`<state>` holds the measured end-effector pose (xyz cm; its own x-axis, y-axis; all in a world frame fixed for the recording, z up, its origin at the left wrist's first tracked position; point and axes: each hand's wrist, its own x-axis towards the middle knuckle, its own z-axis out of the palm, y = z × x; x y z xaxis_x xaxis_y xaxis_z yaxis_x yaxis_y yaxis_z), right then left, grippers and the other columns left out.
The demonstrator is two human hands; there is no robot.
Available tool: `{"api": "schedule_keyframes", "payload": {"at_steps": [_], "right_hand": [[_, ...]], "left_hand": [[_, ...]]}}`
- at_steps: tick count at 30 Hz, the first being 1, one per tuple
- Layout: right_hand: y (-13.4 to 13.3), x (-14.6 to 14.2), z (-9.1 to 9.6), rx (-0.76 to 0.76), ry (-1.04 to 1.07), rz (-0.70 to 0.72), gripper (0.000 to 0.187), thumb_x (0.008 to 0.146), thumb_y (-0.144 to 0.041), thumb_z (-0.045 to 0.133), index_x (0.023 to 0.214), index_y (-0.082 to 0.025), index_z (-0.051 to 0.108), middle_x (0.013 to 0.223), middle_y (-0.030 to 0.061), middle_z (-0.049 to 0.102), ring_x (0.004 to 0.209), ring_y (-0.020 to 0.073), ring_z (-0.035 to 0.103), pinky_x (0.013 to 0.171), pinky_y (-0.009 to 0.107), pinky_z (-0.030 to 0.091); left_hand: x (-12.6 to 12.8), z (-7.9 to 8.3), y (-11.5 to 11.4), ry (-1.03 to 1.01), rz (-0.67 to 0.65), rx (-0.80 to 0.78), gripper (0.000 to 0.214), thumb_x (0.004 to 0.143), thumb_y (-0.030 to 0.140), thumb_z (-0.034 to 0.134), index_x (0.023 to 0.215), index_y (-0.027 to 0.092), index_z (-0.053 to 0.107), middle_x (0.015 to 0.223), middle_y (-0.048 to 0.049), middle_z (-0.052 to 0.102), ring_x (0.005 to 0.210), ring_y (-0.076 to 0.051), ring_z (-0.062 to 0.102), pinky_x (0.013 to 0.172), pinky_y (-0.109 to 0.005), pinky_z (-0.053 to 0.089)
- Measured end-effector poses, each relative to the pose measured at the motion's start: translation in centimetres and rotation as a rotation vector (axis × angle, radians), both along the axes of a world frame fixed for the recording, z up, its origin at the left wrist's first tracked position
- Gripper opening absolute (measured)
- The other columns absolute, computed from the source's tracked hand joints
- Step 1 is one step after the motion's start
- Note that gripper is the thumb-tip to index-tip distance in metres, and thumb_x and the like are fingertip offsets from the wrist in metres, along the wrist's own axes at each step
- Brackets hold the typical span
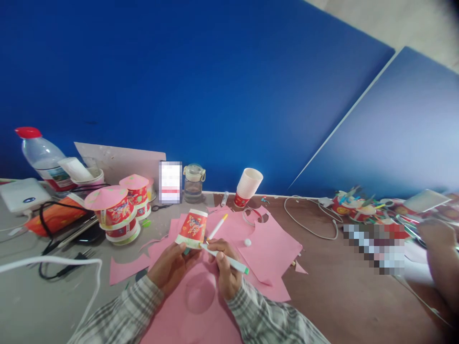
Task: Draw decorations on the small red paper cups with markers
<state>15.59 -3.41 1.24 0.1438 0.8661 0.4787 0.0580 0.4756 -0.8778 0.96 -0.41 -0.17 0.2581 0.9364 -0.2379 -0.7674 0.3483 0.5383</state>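
My left hand (172, 266) is closed around the lower part of a red and white paper cup (194, 226), which is tilted and carries a printed picture. In my right hand (226, 267) is a white marker (233, 263) with a green end, its other end close to the cup's pale band; whether it touches cannot be told. Behind that hand lies a second marker (218, 227) with a yellow end, on pink paper sheets (272, 243). A small white cap or ball (247, 242) rests on the pink paper.
Stacked paper cups (249, 184) stand at the back. At left are cup models (114, 215) with pink cone tops, a glass jar (194, 184), a plastic bottle (45, 157), cables and a white power bank (24, 195). Another person's arm (442, 263) is at right, near decorated cups (353, 205).
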Motion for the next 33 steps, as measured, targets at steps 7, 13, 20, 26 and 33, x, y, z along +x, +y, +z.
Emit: {"api": "schedule_keyframes", "payload": {"at_steps": [7, 13, 20, 26, 33], "right_hand": [[0.1, -0.1, 0.1, 0.010, -0.022, 0.019, 0.031, 0.081, -0.035, 0.042, 0.077, -0.020, 0.068, 0.061, 0.0018, 0.059, 0.061, 0.0218, 0.058, 0.062, 0.033, 0.046], [-0.1, 0.0, 0.3, -0.012, 0.011, -0.015, 0.031, 0.081, -0.037, 0.041, 0.080, -0.020, 0.066, 0.061, 0.0013, 0.056, 0.055, 0.0202, 0.053, 0.054, 0.031, 0.043], [-0.4, -0.1, 1.1, -0.004, -0.017, -0.024, 0.030, 0.080, -0.041, 0.041, 0.087, -0.021, 0.063, 0.066, 0.0007, 0.053, 0.057, 0.0197, 0.050, 0.054, 0.031, 0.042], [-0.6, -0.1, 1.5, 0.037, -0.060, 0.014, 0.032, 0.081, -0.044, 0.042, 0.090, -0.021, 0.062, 0.073, 0.0033, 0.057, 0.064, 0.0223, 0.055, 0.059, 0.034, 0.045], [-0.3, -0.1, 0.6, 0.097, -0.070, 0.061, 0.029, 0.080, -0.040, 0.047, 0.090, -0.019, 0.064, 0.071, 0.0045, 0.059, 0.063, 0.0228, 0.058, 0.059, 0.034, 0.047]], "left_hand": [[0.0, -0.3, 0.1, 0.000, 0.001, -0.010, 0.036, 0.060, 0.019, 0.060, 0.096, 0.014, 0.059, 0.082, -0.0156, 0.069, 0.076, -0.030, 0.060, 0.070, -0.046, 0.048], [-0.1, 0.0, 0.0, 0.008, 0.000, -0.015, 0.035, 0.059, 0.019, 0.061, 0.094, 0.013, 0.059, 0.087, -0.0170, 0.069, 0.081, -0.031, 0.059, 0.075, -0.047, 0.046], [-0.1, -0.4, 0.1, 0.013, -0.015, -0.003, 0.035, 0.061, 0.020, 0.059, 0.095, 0.014, 0.059, 0.086, -0.0163, 0.069, 0.083, -0.033, 0.058, 0.074, -0.048, 0.045], [-0.1, -0.4, 0.1, 0.016, -0.023, 0.017, 0.032, 0.061, 0.019, 0.059, 0.093, 0.013, 0.060, 0.088, -0.0169, 0.068, 0.088, -0.034, 0.056, 0.078, -0.049, 0.042], [0.0, -0.1, 0.0, 0.033, -0.024, 0.058, 0.030, 0.061, 0.017, 0.059, 0.091, 0.014, 0.062, 0.091, -0.0164, 0.068, 0.088, -0.032, 0.055, 0.080, -0.048, 0.041]]}}
